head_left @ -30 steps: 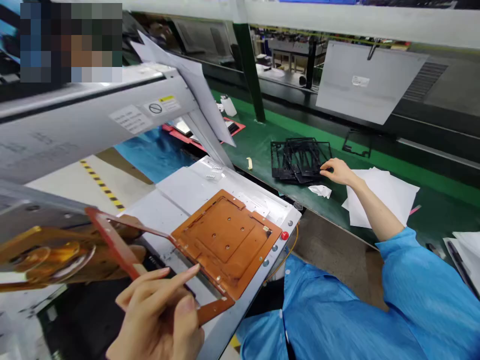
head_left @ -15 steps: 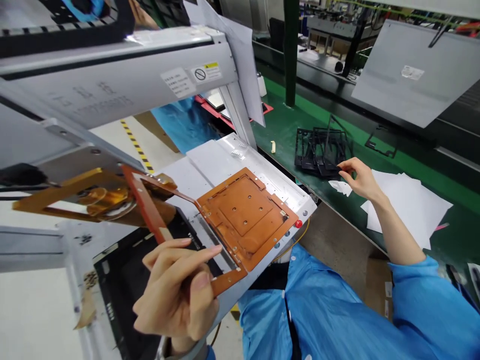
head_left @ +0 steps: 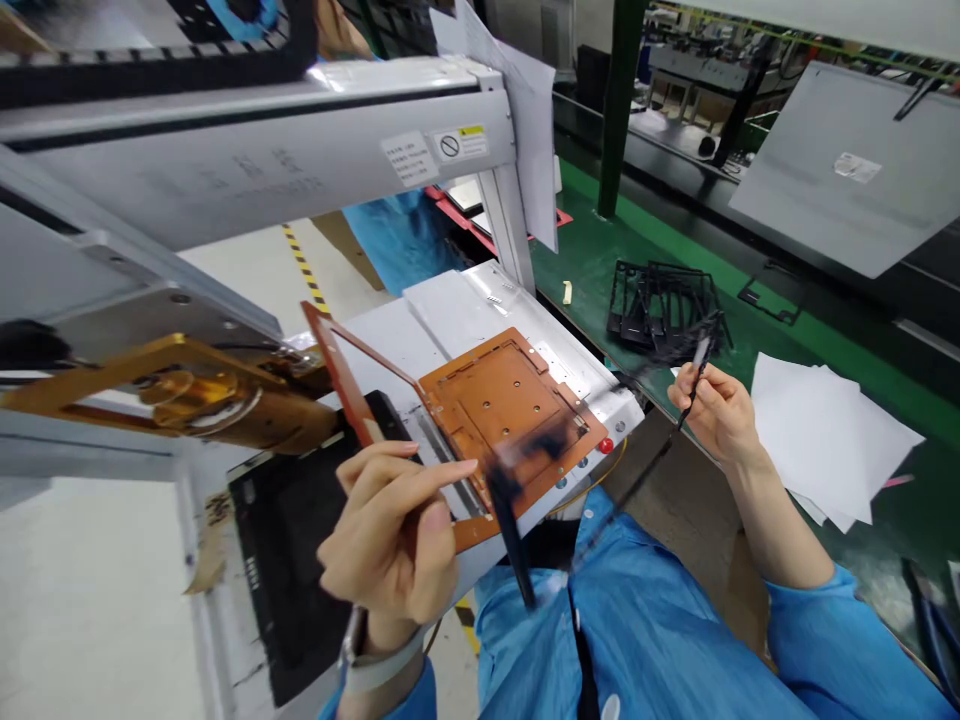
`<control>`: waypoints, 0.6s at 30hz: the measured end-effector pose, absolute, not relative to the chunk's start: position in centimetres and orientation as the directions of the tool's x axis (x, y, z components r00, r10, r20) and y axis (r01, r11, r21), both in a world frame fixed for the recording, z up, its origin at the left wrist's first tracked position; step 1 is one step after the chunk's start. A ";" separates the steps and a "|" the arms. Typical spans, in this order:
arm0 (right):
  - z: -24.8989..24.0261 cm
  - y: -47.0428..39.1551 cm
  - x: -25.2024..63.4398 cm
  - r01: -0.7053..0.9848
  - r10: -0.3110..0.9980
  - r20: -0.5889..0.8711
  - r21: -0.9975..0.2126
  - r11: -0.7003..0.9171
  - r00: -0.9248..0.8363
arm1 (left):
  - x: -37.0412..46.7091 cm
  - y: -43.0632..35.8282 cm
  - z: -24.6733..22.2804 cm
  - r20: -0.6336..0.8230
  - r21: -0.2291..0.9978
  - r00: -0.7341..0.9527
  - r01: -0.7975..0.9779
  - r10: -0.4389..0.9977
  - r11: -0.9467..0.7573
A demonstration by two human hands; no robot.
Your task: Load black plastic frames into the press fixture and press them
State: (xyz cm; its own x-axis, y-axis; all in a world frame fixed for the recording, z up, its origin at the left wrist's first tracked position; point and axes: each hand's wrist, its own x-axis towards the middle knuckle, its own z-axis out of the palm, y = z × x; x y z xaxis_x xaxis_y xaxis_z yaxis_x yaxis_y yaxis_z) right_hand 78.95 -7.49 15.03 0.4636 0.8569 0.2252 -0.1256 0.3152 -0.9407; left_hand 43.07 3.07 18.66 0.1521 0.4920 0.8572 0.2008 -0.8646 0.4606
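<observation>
In the head view, my right hand (head_left: pixel 716 410) pinches one edge of a thin black plastic frame (head_left: pixel 517 540). This frame is smeared by motion; it stretches left across my front and over the near corner of an orange fixture plate (head_left: pixel 517 385). My left hand (head_left: pixel 397 530) is at the fixture's tilted hinged frame (head_left: pixel 341 370), its index finger stretched out and the others curled at the frame's edge; the exact contact is partly hidden. Beyond my right hand, several similar black frames (head_left: pixel 660 300) lie in a loose pile on the green bench.
A gold cylindrical machine head (head_left: pixel 247 400) hangs left of the fixture, under a grey machine beam (head_left: pixel 300 160). A black flat plate (head_left: pixel 300 570) lies below it. White paper sheets (head_left: pixel 825 440) and pliers (head_left: pixel 934 625) lie on the bench at right. A red button (head_left: pixel 606 446) is on the machine's edge.
My right hand has lifted a black frame off the pile and drawn it toward me and leftward. The hinged frame has tilted further to the right along with my left hand. The camera view has shifted.
</observation>
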 end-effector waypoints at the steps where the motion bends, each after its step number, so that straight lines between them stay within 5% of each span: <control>1: 14.9 -7.3 79.1 -0.086 0.837 0.254 -0.938 0.335 0.485 | 43.1 3.1 18.6 0.880 0.417 0.172 0.171 0.443 -0.893; 5: 14.2 -6.8 79.0 0.320 0.646 0.559 -0.829 0.459 0.520 | 43.1 2.8 18.6 0.881 0.410 0.178 0.174 0.438 -0.895; 8: 13.0 -6.8 76.7 0.680 0.603 0.771 -0.556 0.479 0.206 | 42.9 2.6 18.6 0.883 0.413 0.156 0.192 0.443 -0.890; 12: 9.7 -5.9 72.2 0.711 0.650 0.713 -0.312 0.630 -0.263 | 42.8 2.1 18.8 0.876 0.433 0.134 0.209 0.464 -0.877; 18: 6.0 -3.7 69.7 0.647 0.750 0.505 -0.408 0.644 -0.428 | 43.4 1.6 19.6 0.857 0.479 0.092 0.221 0.507 -0.850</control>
